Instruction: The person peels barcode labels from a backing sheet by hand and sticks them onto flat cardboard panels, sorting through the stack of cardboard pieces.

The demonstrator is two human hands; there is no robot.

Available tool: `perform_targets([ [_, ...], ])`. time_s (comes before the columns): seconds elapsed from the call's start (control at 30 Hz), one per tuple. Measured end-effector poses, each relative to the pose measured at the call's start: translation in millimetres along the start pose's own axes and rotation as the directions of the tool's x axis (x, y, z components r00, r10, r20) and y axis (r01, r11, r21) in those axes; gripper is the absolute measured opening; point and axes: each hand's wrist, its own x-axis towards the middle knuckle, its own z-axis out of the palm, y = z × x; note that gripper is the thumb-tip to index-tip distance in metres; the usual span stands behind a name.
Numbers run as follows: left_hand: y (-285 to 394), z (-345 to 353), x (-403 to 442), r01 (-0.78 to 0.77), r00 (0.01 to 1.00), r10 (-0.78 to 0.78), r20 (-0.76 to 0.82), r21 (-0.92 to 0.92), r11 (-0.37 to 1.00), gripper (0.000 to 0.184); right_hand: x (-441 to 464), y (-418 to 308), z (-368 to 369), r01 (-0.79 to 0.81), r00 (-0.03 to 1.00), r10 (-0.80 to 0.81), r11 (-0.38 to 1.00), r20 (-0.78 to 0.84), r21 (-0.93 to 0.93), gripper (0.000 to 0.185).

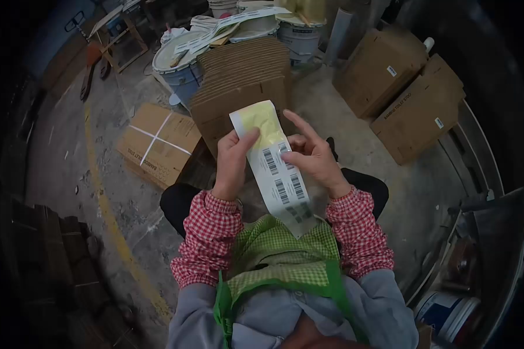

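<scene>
A long strip of barcode labels (276,166) hangs between my two hands, its lower end resting over the green checked apron (285,256). The top part of the strip is yellowish backing; white labels with black barcodes fill the lower part. My left hand (236,157) pinches the strip's left edge, thumb on its face. My right hand (311,148) holds the right edge, with the thumb on a barcode label and the index finger stretched out past the strip. Just beyond my hands stands a stack of flattened cardboard (244,70).
A strapped carton (157,142) lies on the floor at left. Two brown cartons (384,70) with small labels stand at right. Behind the stack are metal drums (183,75) topped with more label strips (227,32). A white and blue bucket (448,314) sits at lower right.
</scene>
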Motion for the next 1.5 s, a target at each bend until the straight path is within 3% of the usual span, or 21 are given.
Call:
perform_targets([
  [0.07,-2,5,-3,0.005,1.0,-0.005,-0.023,0.019,1.0,0.028,-6,2,0,0.043,0.999,-0.044,0.994,-0.006,-0.103,0.067],
  [0.13,-8,0,-6,0.088,0.995,-0.089,-0.036,-0.037,0.995,0.029,-8,10,5,0.005,1.0,-0.007,0.999,-0.03,-0.038,0.057],
  [0.17,-8,0,-9,0.07,0.998,-0.07,0.007,-0.069,0.995,0.032,-8,9,5,-0.045,0.999,0.042,0.995,-0.034,-0.09,0.052],
  [0.23,-21,-12,-11,0.229,0.967,-0.244,-0.074,-0.172,0.958,0.034,1,23,4,-0.136,0.991,0.136,0.99,-0.001,-0.031,0.05],
  [0.27,-33,-21,-15,0.237,0.965,-0.247,-0.089,-0.104,0.966,0.034,5,32,6,-0.203,0.979,0.203,0.978,0.002,0.057,0.048],
  [0.3,-48,-31,-19,0.251,0.962,-0.254,-0.1,-0.04,0.967,0.033,11,36,12,-0.241,0.97,0.241,0.971,0.02,-0.005,0.046],
  [0.4,-60,-36,-27,0.417,0.871,-0.453,-0.189,-0.201,0.886,0.031,14,59,18,-0.385,0.923,0.385,0.922,0.01,0.033,0.038],
  [0.47,-88,-62,-34,0.362,0.902,-0.389,-0.19,-0.162,0.918,0.028,2,90,12,-0.394,0.918,0.394,0.919,-0.029,0.015,0.033],
  [0.5,-93,-79,-32,0.451,0.834,-0.476,-0.279,-0.149,0.88,0.023,-2,100,7,-0.424,0.902,0.422,0.906,-0.092,-0.004,0.032],
  [0.57,-106,-109,-31,0.383,0.729,-0.422,-0.539,-0.19,0.904,0.019,-10,116,-15,-0.418,0.893,0.367,0.89,-0.26,-0.182,0.029],
  [0.63,-125,-150,-18,0.262,0.688,-0.159,-0.708,0.038,0.964,0.019,-12,121,-63,-0.423,0.815,0.297,0.892,-0.498,-0.161,0.026],
  [0.7,-117,-169,5,0.182,0.742,0.291,-0.604,0.599,0.78,0.028,-9,125,-124,-0.422,0.76,0.133,0.846,-0.636,-0.327,0.024],
  [0.77,-84,-142,42,0.211,0.75,0.603,-0.27,0.963,0.169,0.049,6,113,-163,-0.372,0.739,0.009,0.838,-0.673,-0.398,0.023],
  [0.83,-59,-128,77,0.15,0.773,0.635,-0.015,0.976,-0.16,0.066,22,101,-193,-0.29,0.763,-0.097,0.832,-0.639,-0.472,0.023],
  [0.87,-49,-132,89,0.139,0.784,0.621,-0.01,0.977,-0.159,0.066,30,87,-190,-0.3,0.755,-0.075,0.844,-0.651,-0.444,0.023],
  [0.93,-42,-140,108,0.117,0.887,0.454,0.082,0.912,-0.393,0.071,43,76,-193,-0.298,0.716,-0.004,0.903,-0.698,-0.31,0.022],
  [1.1,-40,-149,110,0.022,0.904,0.409,0.123,0.943,-0.331,0.073,58,76,-195,-0.322,0.643,0.225,0.947,-0.732,0.007,0.024],
  [1.17,-39,-149,106,-0.009,0.9,0.414,0.137,0.955,-0.296,0.073,64,74,-189,-0.219,0.721,0.105,0.972,-0.685,-0.082,0.025],
  [1.2,-40,-149,103,0.006,0.896,0.423,0.135,0.949,-0.315,0.073,65,69,-185,-0.275,0.715,0.091,0.948,-0.694,-0.159,0.024],
  [1.4,-26,-119,81,0.004,0.899,0.407,0.162,0.925,-0.379,0.056,54,73,-198,-0.384,0.721,0.141,0.896,-0.678,-0.221,0.024],
  [1.5,-39,-97,12,-0.091,0.856,0.473,0.206,0.963,-0.255,0.049,47,67,-200,-0.468,0.731,0.216,0.849,-0.648,-0.245,0.022],
])
